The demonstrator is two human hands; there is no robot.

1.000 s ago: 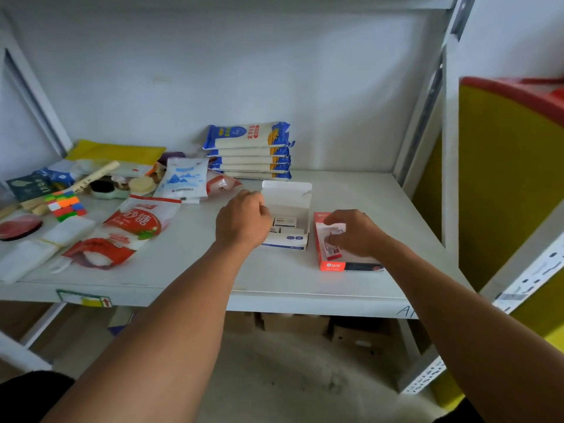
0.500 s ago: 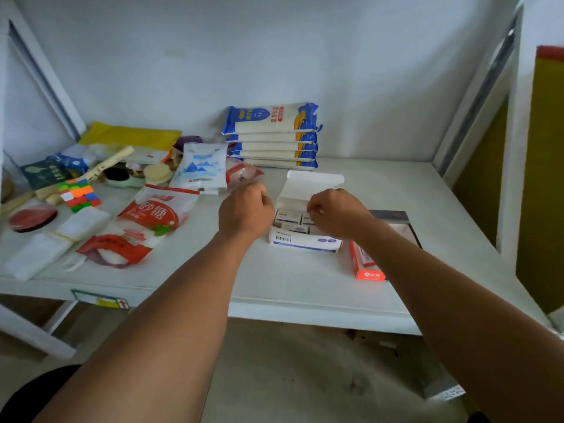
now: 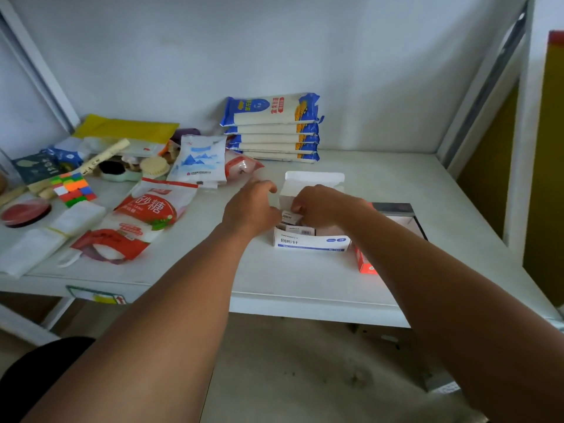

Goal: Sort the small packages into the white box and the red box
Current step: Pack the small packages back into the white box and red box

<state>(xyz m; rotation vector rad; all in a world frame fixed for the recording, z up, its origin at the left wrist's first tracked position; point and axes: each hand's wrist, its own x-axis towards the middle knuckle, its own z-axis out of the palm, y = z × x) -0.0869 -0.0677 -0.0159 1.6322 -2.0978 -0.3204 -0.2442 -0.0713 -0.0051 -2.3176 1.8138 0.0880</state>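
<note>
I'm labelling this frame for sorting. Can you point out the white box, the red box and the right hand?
white box (image 3: 311, 243), head view, on its printed front wall.
red box (image 3: 364, 265), head view, on its orange-red near corner.
right hand (image 3: 323, 203), head view, on the back of the hand.
</note>
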